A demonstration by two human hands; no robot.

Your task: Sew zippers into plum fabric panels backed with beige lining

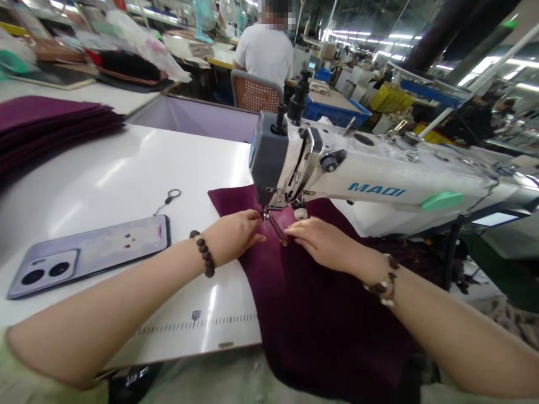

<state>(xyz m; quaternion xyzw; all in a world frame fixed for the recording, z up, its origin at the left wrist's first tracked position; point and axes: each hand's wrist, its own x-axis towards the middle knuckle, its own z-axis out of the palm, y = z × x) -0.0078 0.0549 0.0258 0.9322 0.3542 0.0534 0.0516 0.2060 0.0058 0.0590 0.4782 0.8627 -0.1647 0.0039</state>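
Observation:
A dark purple piece of fabric (320, 314) lies under the needle of a white sewing machine (337, 168) and hangs over the table's front edge. Just in front of the presser foot (266, 213), a narrow zipper-like strip (278, 231) with a small metal end rests on it. My left hand (236, 233) touches the fabric left of the foot, thumb and fingers apart. On the strip's other side, my right hand (322, 241) lies on the fabric with its fingers stretched towards the strip. Both hands are open. The fabric beneath the fingers is partly hidden.
A phone (96, 252) with a ring strap (172, 195) lies on the white table (138, 163), left of my forearm. A stack of purple pieces (54, 126) sits at the far left. Behind the machine, a person (265, 53) sits on a chair (256, 92), near blue crates (332, 115).

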